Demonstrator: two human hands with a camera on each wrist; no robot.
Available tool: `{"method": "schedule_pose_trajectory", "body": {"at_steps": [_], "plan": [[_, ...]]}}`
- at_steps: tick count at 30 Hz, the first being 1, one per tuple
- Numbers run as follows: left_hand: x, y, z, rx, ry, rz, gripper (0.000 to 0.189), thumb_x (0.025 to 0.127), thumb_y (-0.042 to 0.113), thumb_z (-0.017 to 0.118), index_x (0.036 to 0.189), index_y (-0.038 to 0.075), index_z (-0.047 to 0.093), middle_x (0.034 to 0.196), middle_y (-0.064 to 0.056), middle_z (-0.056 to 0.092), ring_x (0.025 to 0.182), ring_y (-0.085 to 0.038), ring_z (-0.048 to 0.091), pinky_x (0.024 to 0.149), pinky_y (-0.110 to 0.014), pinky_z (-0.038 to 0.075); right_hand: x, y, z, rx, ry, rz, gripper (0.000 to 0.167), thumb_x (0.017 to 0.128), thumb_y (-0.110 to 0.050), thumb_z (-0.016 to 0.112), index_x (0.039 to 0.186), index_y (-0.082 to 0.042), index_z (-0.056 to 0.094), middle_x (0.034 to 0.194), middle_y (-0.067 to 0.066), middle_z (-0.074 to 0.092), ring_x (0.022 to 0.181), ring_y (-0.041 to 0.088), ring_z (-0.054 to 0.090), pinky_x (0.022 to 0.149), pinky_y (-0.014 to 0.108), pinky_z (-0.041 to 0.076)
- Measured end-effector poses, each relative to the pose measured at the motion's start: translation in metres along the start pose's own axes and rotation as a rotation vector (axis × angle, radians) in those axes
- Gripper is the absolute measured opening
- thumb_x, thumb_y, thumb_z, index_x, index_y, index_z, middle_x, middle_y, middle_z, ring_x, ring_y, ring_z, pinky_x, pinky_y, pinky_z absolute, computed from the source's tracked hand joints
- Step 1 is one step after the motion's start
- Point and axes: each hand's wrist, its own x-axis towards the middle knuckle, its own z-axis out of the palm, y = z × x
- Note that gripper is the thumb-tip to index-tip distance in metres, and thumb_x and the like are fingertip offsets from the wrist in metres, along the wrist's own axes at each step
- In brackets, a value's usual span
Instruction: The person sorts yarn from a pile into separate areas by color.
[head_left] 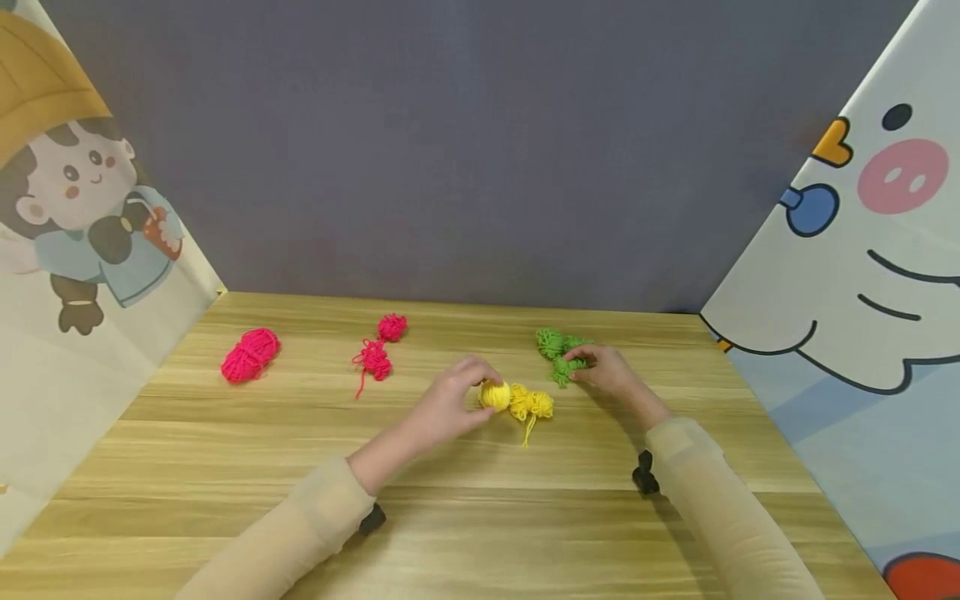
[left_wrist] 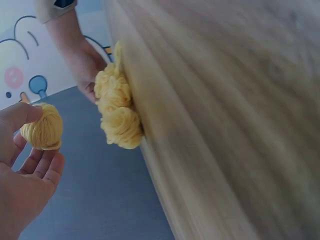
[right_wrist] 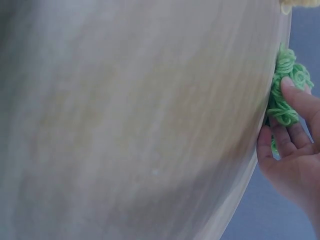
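The two hands are set apart from each other above the worktop (head_left: 480, 533). Left hand (head_left: 444, 406): thumb and fingertips pinch a yellow yarn ball (head_left: 495, 396), which is held clear of the wood. Right hand (head_left: 609, 374): thumb and fingers grip the green yarn (head_left: 551, 342), partly covering it, toward the worktop's far edge and right of its middle. Just beside the yellow ball, slightly nearer to me than the green, lies a knotted yellow bundle (head_left: 531, 403), its loose end trailing toward the near edge. Farther left, close to the far edge, lies a pair of pink bundles (head_left: 375, 360), also with a loose tail; near the far left corner rests an oval pink skein (head_left: 251, 356). Beyond the far edge I see a grey panel (head_left: 465, 150); printed cartoon panels (head_left: 862, 250) flank the left and right edges.
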Motion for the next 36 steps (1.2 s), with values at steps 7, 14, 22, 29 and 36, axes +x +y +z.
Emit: {"method": "schedule_pose_trajectory", "body": {"at_steps": [7,14,22,29,36], "plan": [[0.004,-0.003,0.006,0.060,-0.127,-0.023,0.035,0.076,0.007,0.075,0.107,0.014,0.062,0.112,0.002,0.058,0.106,-0.013,0.055,0.095,-0.028,0.049,0.000,0.002,0.000,0.005,0.003,-0.003,0.028,0.086,-0.006,0.067,0.114,-0.006,0.064,0.127,0.021,0.056,0.121,0.041,0.048,0.100,0.054,0.041],[0.014,-0.011,0.015,0.145,-0.242,0.023,0.034,0.078,0.009,0.073,0.109,0.013,0.061,0.114,0.002,0.058,0.107,-0.013,0.056,0.095,-0.024,0.047,0.000,0.002,-0.001,-0.003,0.000,0.009,0.029,0.086,-0.007,0.067,0.115,-0.006,0.064,0.127,0.021,0.055,0.121,0.041,0.048,0.100,0.053,0.041],[0.021,-0.021,0.018,0.191,-0.362,0.094,0.033,0.077,0.010,0.074,0.107,0.013,0.062,0.113,0.001,0.059,0.105,-0.012,0.056,0.095,-0.020,0.046,0.000,0.001,-0.001,-0.003,-0.002,0.016,0.029,0.086,-0.008,0.067,0.115,-0.007,0.064,0.128,0.021,0.055,0.122,0.041,0.047,0.100,0.054,0.041],[0.027,-0.029,0.019,0.204,-0.440,0.137,0.033,0.078,0.011,0.074,0.108,0.013,0.062,0.114,0.001,0.059,0.105,-0.011,0.056,0.094,-0.018,0.045,0.002,0.006,0.001,-0.001,0.011,0.006,0.029,0.085,-0.009,0.069,0.114,-0.009,0.065,0.127,0.019,0.057,0.120,0.040,0.049,0.099,0.053,0.043],[0.029,-0.036,0.020,0.204,-0.478,0.153,0.030,0.079,0.012,0.074,0.107,0.013,0.063,0.110,0.003,0.059,0.095,-0.006,0.055,0.085,-0.015,0.046,0.002,0.006,0.001,0.000,0.012,-0.012,0.028,0.085,-0.008,0.069,0.113,-0.009,0.065,0.126,0.019,0.057,0.119,0.040,0.050,0.098,0.052,0.044]]}}
